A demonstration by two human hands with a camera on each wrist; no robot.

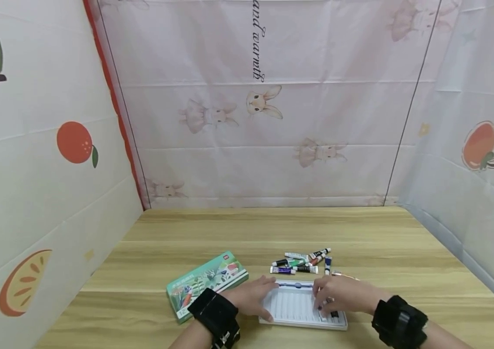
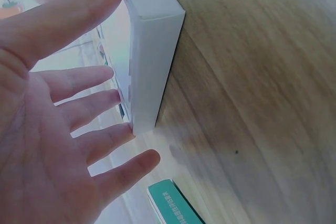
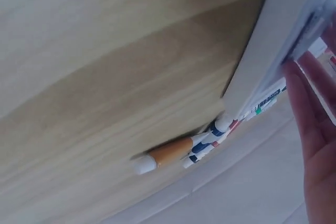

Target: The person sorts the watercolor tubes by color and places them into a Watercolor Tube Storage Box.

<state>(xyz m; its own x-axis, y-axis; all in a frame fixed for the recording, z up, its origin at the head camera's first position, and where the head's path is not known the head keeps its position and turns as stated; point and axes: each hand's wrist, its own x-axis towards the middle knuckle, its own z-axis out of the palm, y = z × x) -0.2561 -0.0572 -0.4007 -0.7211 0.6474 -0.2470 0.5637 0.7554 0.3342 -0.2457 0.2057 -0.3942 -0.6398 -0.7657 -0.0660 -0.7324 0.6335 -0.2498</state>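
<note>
A white plastic tray (image 1: 292,310) with parallel slots lies on the table between both hands. The left hand (image 1: 253,296) rests against its left end, thumb near the front corner, fingers spread and fairly straight; in the left wrist view the thumb lies on the rim of the white tray (image 2: 157,51). Over the tray's right part, the right hand (image 1: 342,293) reaches in with bent fingers and seems to pinch a small paint tube, mostly hidden beneath them. A dark-and-white tube (image 1: 334,314) shows in the tray by those fingers. In the right wrist view, the right hand (image 3: 317,114) touches the tray's inside.
Several paint tubes (image 1: 305,262) lie in a loose pile behind the tray, with a blue-and-white tube (image 1: 327,265) beside them. A green printed box (image 1: 207,283) lies left. An orange thing with a white end (image 3: 170,153) lies by the tray. Printed cloth walls (image 1: 273,174) surround the table.
</note>
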